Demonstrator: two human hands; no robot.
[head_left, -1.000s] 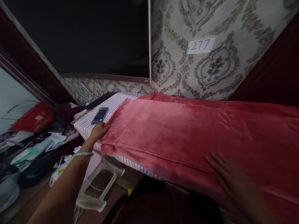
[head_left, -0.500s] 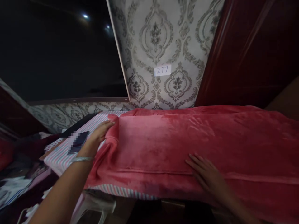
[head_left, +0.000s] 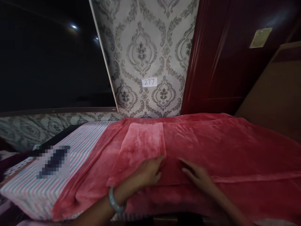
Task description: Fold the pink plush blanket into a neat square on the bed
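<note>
A red plush blanket (head_left: 211,144) lies spread over a striped cloth (head_left: 80,144). Its left end is turned over into a lighter folded flap (head_left: 143,136), whose edge runs front to back near the middle. My left hand (head_left: 149,171), with a pale bangle (head_left: 115,201) on the wrist, has its fingers curled at that edge, pinching the flap. Just to the right, my right hand (head_left: 197,174) is low over the blanket with fingers stretched out and nothing in them; whether it presses on the cloth is hard to tell.
Behind the blanket rises a patterned wall (head_left: 141,50) with a paper label reading 277 (head_left: 149,82). A large dark screen (head_left: 51,62) hangs at left. Dark red panelling (head_left: 218,62) and a brown board (head_left: 277,91) stand at right. A pixelated patch covers something dark on the striped cloth.
My left hand has carried the blanket's left end over to the right, making the folded flap. More striped cloth shows at left. The view has shifted, and my hands are closer together.
</note>
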